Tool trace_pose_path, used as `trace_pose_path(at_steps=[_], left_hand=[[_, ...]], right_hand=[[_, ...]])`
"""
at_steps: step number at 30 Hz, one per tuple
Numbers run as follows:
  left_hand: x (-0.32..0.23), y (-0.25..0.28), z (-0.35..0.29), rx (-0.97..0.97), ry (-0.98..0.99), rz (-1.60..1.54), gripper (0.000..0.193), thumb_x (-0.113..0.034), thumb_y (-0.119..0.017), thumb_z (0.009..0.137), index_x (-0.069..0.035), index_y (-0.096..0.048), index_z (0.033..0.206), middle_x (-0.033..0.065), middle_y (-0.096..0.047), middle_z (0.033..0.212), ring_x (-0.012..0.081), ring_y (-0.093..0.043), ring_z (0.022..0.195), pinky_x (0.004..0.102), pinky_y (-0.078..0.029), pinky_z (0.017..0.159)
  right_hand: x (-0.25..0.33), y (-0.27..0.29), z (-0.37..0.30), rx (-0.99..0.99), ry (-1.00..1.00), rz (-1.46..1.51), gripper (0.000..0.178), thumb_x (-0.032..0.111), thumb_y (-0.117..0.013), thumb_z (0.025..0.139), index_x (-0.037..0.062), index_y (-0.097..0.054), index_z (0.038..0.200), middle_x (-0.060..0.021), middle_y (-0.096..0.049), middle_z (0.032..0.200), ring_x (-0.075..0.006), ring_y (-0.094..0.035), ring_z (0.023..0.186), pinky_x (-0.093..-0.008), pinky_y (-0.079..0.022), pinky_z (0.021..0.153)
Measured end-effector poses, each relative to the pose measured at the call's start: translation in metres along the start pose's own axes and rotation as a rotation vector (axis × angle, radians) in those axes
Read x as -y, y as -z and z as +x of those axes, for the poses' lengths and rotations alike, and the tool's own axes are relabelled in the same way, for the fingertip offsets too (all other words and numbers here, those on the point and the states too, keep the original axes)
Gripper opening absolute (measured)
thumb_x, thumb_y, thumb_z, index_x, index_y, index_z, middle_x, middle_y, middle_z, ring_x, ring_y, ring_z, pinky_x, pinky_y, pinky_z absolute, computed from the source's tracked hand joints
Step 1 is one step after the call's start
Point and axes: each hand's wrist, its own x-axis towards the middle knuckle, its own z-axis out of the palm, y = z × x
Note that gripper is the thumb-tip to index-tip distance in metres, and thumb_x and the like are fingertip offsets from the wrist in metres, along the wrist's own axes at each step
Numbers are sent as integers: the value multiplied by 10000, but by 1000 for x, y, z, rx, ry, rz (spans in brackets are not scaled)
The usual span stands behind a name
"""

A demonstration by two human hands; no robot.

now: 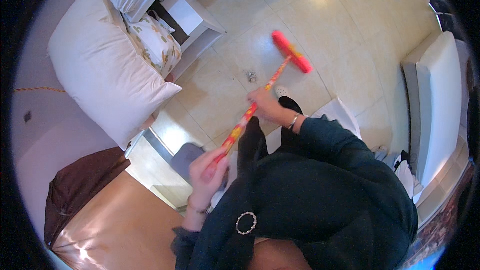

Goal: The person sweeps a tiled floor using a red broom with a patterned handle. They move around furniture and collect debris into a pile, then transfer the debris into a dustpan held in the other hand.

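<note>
A broom with a red head and a red-and-yellow patterned handle [235,134] slants across the view in front of me. My left hand [206,172] is wrapped round the handle's upper end, near my body. Farther down the shaft, my right hand [264,105] grips it too, with a bracelet at the wrist. The red broom head [291,52] is on or just over the tiled floor, slightly blurred. A small grey clump of debris [251,76] lies on the tiles to the left of the broom head, apart from it.
On the left stand a large white pillow [107,65], a patterned cushion [155,40] and a white nightstand [192,17]. A grey bin-like object [187,159] is beside my left hand. A white mattress-like block [437,100] stands at the right. Pale floor tiles [345,35] spread ahead.
</note>
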Motion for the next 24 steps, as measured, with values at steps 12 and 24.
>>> trace_pose_path(at_steps=[12, 24], left_hand=[[205, 67, -31, 98, 56, -210, 233, -79, -669, 959, 27, -692, 1165, 72, -729, 935, 98, -659, 823, 222, -519, 756], [165, 290, -168, -226, 263, 81, 144, -26, -698, 903, 31, -728, 1032, 53, -688, 774, 78, -616, 698, 216, -474, 633]], right_hand=[[-13, -198, 24, -158, -110, 6, 191, 49, -705, 688, 61, -654, 872, -146, -669, 850, -382, -602, 901, -478, -485, 819], [267, -399, 112, 137, 148, 349, 59, 96, -663, 765, 67, -648, 814, -162, -668, 818, -393, -622, 841, -495, -497, 781]])
